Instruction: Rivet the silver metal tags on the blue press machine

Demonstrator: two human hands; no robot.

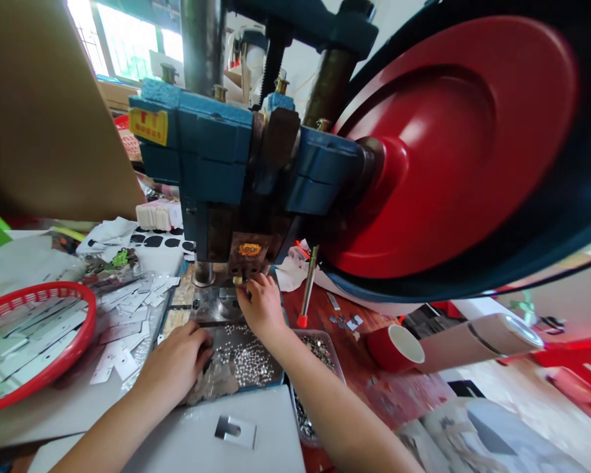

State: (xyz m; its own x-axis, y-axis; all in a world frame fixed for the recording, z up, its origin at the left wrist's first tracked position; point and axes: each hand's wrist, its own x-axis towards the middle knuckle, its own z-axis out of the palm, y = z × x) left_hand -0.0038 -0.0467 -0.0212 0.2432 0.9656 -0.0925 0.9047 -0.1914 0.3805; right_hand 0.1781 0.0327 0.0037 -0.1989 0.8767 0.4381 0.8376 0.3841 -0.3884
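My right hand (262, 303) reaches in under the punch head (249, 253) of a blue press. Its fingertips are pinched together at the die, and anything between them is too small or hidden to name. On the left side of the press bed (211, 304) rests my left hand (178, 355), fingers curled inward, their contents hidden from view. Many small shiny metal pieces (249, 358), looking like rivets, lie scattered on the tray between my hands. A slotted metal plate (236, 431) lies on the white surface nearest me.
A red basket (91, 322) of flat metal strips stands at left, with loose strips (123, 341) beside it. A large red flywheel (448, 144) overhangs the right. Below it are a clear plastic box (335, 361) of small parts, a red cup (394, 347) and a flask (477, 341).
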